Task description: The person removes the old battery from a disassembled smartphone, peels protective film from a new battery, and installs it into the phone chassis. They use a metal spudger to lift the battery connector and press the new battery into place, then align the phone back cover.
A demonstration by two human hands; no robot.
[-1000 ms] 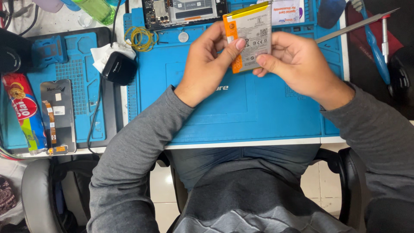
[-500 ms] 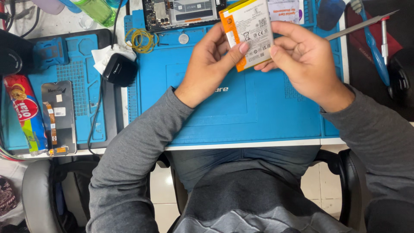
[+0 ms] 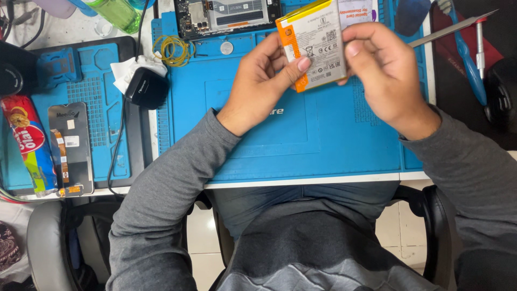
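Both hands hold a flat white phone battery with an orange strip down its left edge, lifted above the blue work mat. My left hand pinches its lower left side, thumb on the front face. My right hand grips its right edge, fingers curled over the face. Just beyond the battery an opened phone lies at the mat's far edge, its circuit board showing.
A black charger block on white tissue and yellow rubber bands lie left of my hands. Further left are a phone screen part and a snack packet. Tweezers and a blue tool rest at the right.
Both hands have carried the battery up and away from me, toward the opened phone. My right fingers have shifted further over its right edge.
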